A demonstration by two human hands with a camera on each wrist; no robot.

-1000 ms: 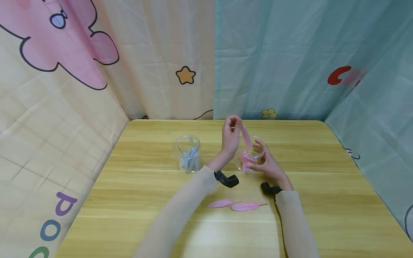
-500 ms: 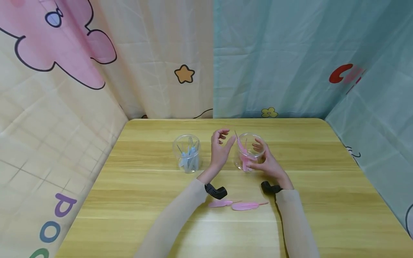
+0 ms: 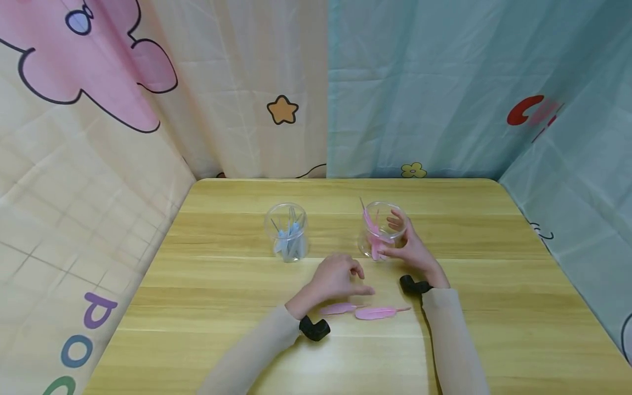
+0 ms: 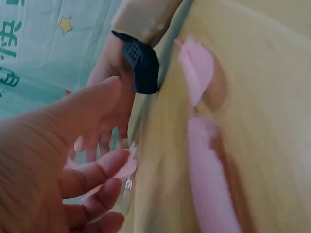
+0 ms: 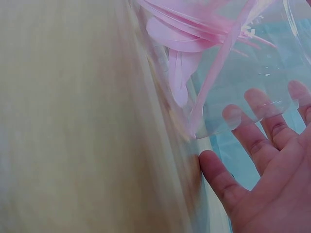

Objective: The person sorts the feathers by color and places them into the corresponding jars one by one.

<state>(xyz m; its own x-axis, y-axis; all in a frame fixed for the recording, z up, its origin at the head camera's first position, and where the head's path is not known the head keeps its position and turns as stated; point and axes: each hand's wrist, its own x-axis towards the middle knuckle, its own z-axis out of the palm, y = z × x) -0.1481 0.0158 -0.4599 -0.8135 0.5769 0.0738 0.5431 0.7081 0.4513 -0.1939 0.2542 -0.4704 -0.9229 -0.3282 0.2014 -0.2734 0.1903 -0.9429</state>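
Observation:
My left hand (image 3: 336,277) is low over the table's middle, with nothing held and thumb and fingers spread apart. Just below and in front of it lie two pink feathers, a left one (image 3: 337,309) and a right one (image 3: 376,313); the left wrist view shows them end to end beside the hand. My right hand (image 3: 415,252) holds a clear plastic cup (image 5: 233,87) from the right, fingers round its far side and thumb at the front. Several pink feathers (image 5: 180,36) stand inside this cup, one quill (image 3: 362,203) poking above the rim.
A second clear cup (image 3: 270,230) with several light blue feathers (image 3: 291,241) stands to the left. The wooden table (image 3: 212,285) ends at printed curtains (image 3: 247,99) at the back and both sides. A black wrist camera (image 3: 314,328) sits on the left wrist.
My left hand has let go of a pink feather, which now leans inside the right cup, and has moved down toward the feathers on the table. The right hand stays on the cup.

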